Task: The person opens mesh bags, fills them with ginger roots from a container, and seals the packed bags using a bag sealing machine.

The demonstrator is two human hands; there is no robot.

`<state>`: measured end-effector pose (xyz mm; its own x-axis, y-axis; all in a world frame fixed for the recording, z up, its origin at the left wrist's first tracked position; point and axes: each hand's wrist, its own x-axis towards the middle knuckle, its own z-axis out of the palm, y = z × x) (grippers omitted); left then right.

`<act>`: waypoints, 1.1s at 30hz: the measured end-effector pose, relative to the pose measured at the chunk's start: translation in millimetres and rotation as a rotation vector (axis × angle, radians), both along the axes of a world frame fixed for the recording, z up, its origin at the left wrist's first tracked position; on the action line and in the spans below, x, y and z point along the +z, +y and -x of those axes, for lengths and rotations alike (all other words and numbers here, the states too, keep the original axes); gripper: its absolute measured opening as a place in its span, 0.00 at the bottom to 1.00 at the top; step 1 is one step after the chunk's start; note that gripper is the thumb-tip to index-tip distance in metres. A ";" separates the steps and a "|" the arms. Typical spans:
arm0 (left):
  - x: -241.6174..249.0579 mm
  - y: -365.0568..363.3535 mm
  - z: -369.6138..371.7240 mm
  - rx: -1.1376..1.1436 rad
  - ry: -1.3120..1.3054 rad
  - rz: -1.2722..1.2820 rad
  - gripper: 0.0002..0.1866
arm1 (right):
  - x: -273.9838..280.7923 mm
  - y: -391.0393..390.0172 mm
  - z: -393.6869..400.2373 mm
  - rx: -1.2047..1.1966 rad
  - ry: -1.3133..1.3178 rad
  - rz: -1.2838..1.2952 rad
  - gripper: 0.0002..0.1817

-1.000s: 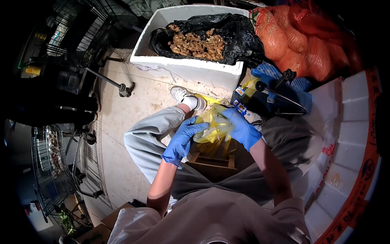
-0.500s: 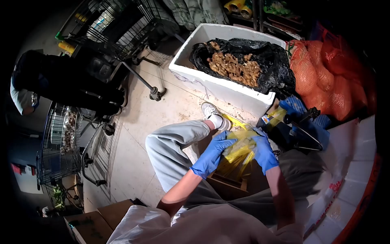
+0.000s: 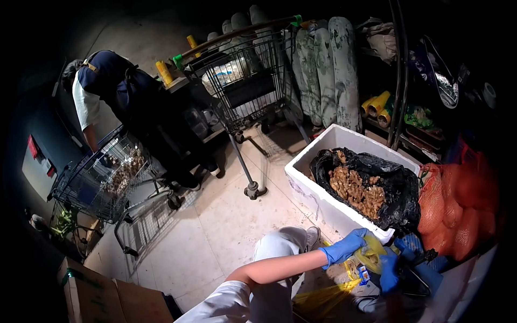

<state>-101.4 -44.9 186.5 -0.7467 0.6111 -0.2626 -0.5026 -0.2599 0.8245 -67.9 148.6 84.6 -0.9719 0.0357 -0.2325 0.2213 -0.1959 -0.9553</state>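
My left hand (image 3: 344,250), in a blue glove, pinches a thin yellow plastic bag (image 3: 371,252) beside the near corner of a white foam box (image 3: 344,207). Gripping the bag's other side is my right hand (image 3: 389,272), also gloved in blue and partly in shadow. Ginger roots (image 3: 355,188) lie in the box on a crumpled black plastic liner (image 3: 404,199). Below my hands, more yellow plastic bags (image 3: 323,301) spread near my legs. A small blue and white packet (image 3: 364,275) is close to my right hand.
Orange mesh sacks (image 3: 449,215) stand right of the box. A shopping cart (image 3: 245,81) is behind it, near tall pale green gourds (image 3: 344,70). At left, a person (image 3: 121,91) bends over another cart (image 3: 110,177). Cardboard boxes (image 3: 110,296) sit at the lower left.
The view has swung up and left. Both my hands have moved from above my lap to the foam box's near corner with a yellow bag. The other person now bends into the cart.
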 end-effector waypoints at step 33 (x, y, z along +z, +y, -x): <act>2.8 -7.1 22.1 0.200 0.656 0.220 0.11 | 93.3 -47.8 31.3 0.295 0.071 -0.147 0.18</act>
